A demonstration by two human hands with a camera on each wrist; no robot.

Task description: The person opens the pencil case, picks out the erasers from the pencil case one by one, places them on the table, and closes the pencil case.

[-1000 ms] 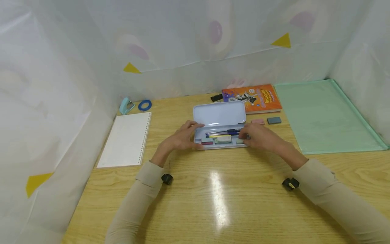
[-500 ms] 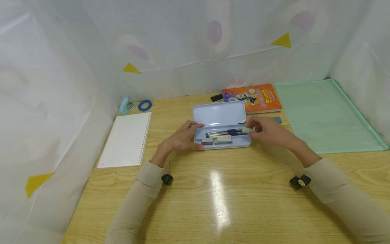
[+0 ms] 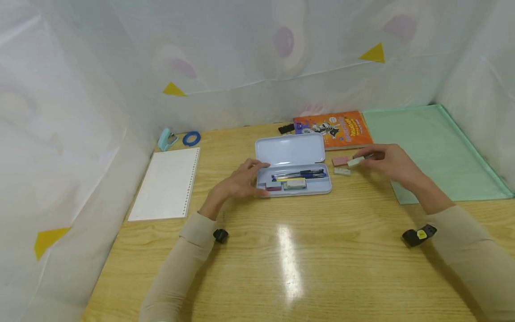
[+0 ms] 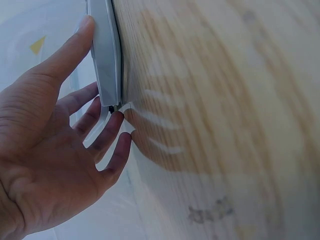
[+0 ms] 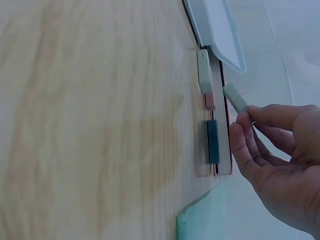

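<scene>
The pencil case lies with its lid raised. Pens, a yellow strip and several erasers are inside; its right-hand compartment is bare. My left hand holds the case's left end, thumb at the front and fingers round the side, close up in the left wrist view. Between thumb and fingertips, my right hand pinches a pale eraser right of the case. Below it on the table lie another pale eraser, a pink eraser and a blue-grey eraser, which the right hand mostly hides in the head view.
An orange book and a small black object lie behind the case. To the right is a green translucent mat. At left are a white notepad, a light blue stapler-like object and a blue ring.
My right hand has lifted a pale eraser out of the case's right compartment and carried it right, uncovering the pink eraser and another pale one. The left hand has stayed put.
</scene>
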